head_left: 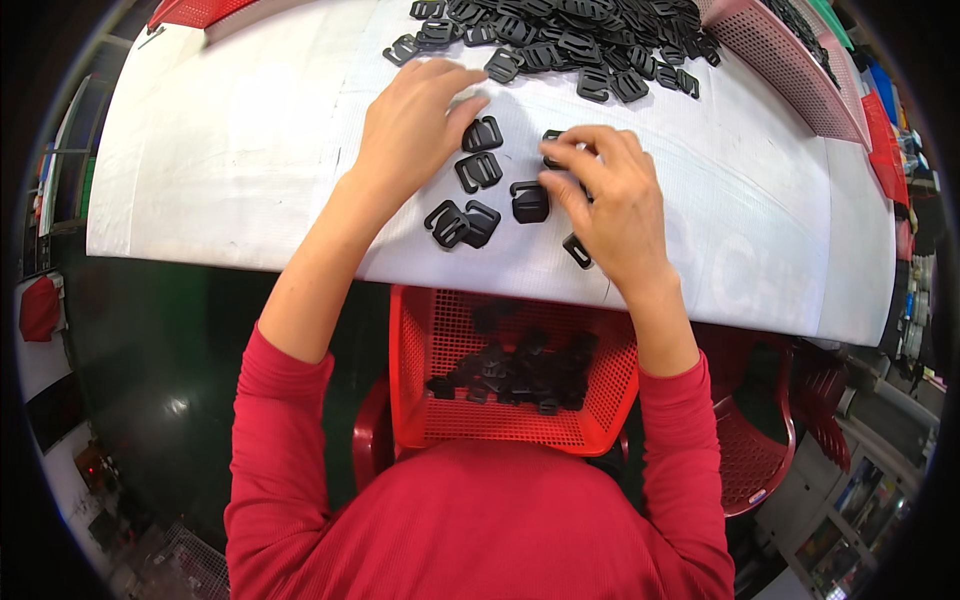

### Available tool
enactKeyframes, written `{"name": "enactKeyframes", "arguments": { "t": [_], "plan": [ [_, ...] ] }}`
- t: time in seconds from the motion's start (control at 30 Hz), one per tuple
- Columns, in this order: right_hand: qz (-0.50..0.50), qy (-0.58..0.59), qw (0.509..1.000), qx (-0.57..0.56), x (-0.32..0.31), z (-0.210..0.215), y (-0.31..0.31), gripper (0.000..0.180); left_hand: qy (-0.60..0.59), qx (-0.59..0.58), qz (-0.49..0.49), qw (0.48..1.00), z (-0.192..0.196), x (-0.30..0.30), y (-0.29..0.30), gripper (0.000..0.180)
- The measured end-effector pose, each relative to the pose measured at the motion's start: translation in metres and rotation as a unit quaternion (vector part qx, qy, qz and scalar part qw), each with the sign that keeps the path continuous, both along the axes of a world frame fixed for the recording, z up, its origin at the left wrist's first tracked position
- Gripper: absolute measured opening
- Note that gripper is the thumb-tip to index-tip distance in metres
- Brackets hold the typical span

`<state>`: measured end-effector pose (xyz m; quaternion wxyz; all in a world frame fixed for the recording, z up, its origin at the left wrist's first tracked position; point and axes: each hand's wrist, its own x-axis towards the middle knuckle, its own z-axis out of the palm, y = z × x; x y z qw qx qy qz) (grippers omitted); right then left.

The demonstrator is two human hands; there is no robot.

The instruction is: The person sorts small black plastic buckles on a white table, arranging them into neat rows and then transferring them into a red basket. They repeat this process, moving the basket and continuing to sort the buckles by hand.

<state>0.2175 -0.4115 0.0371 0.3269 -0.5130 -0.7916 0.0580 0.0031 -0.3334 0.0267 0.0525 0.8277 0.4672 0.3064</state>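
My left hand reaches over the white table, fingers stretched and thumb apart, with nothing seen in it. Its fingertips are close to a black plastic buckle at the near edge of a big heap of such buckles. Below its thumb lie single buckles and an overlapping pair. My right hand is slightly blurred, thumb and index apart; the index fingertip covers part of another buckle. One buckle lies beside its thumb, and one, partly hidden, below the palm.
A red perforated basket holding dark buckles sits below the table's front edge, against my body. Pink baskets line the far right, and a red one the far left. Dark red plastic chairs stand at right.
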Motion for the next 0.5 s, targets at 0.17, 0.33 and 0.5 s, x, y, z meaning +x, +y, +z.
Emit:
{"name": "enactKeyframes", "arguments": {
  "t": [0.17,0.33,0.5],
  "plan": [
    [0.015,-0.079,0.996,0.045,0.009,-0.006,0.018,0.027,0.070,0.068,-0.001,0.995,-0.009,0.027,0.024,0.028],
    [-0.018,-0.070,0.997,0.037,0.004,-0.002,0.018,0.021,0.030,0.084,0.003,0.996,-0.016,0.023,0.036,0.024],
    [-0.080,0.054,0.986,-0.136,0.019,0.004,0.032,0.018,-0.114,-0.248,-0.019,0.962,0.011,0.023,0.010,0.018]
  ]
}}
